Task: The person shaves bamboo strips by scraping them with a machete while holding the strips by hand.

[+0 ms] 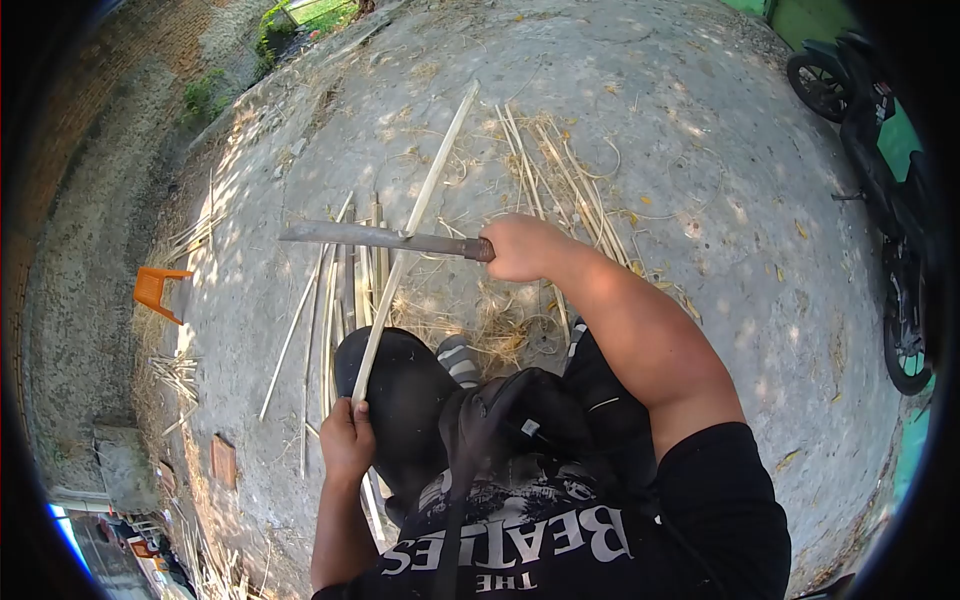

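My left hand [347,438] is closed around the near end of a long pale strip, probably bamboo [428,185], beside my left knee. The strip slants up and away over the ground. In my right hand [522,247] is the handle of a machete [380,236], its long grey blade pointing left. The blade crosses the strip around its middle and appears to touch it. Whether the edge has bitten into the strip I cannot tell.
Split strips [340,290] lie by my left leg, and another bundle [585,195] lies ahead to the right. Curly shavings [490,335] cover the concrete between my feet. An orange plastic stool [160,292] and a brick [223,461] are at left; a motorcycle [890,200] stands at right.
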Demonstrator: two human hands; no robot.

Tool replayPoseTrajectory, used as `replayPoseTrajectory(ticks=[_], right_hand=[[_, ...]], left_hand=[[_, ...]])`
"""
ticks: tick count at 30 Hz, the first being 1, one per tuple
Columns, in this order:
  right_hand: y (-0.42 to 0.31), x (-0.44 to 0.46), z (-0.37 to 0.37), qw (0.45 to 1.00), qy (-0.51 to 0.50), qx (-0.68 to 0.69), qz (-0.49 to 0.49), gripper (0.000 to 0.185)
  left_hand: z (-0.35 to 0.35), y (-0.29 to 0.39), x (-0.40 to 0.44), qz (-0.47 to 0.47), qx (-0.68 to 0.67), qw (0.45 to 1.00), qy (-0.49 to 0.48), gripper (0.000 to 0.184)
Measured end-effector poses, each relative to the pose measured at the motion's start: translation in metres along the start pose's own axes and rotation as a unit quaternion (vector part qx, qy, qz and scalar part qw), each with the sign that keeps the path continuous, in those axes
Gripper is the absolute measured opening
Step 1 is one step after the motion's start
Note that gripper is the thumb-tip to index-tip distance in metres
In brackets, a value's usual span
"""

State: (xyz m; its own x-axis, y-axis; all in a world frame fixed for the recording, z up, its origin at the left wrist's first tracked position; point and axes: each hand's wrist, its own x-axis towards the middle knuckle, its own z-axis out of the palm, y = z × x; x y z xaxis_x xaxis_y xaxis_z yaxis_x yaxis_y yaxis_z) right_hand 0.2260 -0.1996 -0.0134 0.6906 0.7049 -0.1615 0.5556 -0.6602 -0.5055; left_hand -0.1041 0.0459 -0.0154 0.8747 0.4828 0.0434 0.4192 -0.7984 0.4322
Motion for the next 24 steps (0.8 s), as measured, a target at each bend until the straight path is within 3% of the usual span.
replayPoseTrajectory(ticks=[3, 9, 12, 16, 19, 22, 24], right_hand=[[-0.007, -0.005, 0.002, 0.998, -0.032, 0.04, -0.028, 0.021], [-0.042, -0.009, 0.003, 0.972, -0.008, -0.192, -0.137, 0.016], [-0.007, 0.006, -0.01, 0.983, 0.12, -0.131, -0.052, 0.015], [-0.015, 0.002, -0.011, 0.993, 0.092, -0.069, 0.025, 0.019], [-0.003, 0.01, 0.016, 0.997, 0.043, 0.058, -0.012, 0.018], [0.001, 0.006, 0.006, 0.994, -0.068, 0.083, -0.014, 0.017], [-0.009, -0.001, 0.002, 0.998, -0.043, -0.007, -0.039, 0.019]], left_hand=[[0.0, 0.003, -0.001, -0.014, -0.011, 1.0, 0.0, 0.028], [-0.001, 0.001, 0.003, 0.0, 0.012, 1.0, -0.006, 0.027], [0.001, 0.0, -0.006, -0.001, -0.026, 1.0, 0.011, 0.029], [0.003, 0.002, 0.003, -0.006, -0.022, 1.0, 0.017, 0.03], [0.002, -0.003, 0.002, -0.023, -0.025, 0.999, -0.004, 0.031], [0.0, 0.0, 0.003, -0.014, -0.022, 1.0, -0.002, 0.03], [0.0, 0.001, 0.003, -0.009, -0.006, 1.0, -0.002, 0.03]])
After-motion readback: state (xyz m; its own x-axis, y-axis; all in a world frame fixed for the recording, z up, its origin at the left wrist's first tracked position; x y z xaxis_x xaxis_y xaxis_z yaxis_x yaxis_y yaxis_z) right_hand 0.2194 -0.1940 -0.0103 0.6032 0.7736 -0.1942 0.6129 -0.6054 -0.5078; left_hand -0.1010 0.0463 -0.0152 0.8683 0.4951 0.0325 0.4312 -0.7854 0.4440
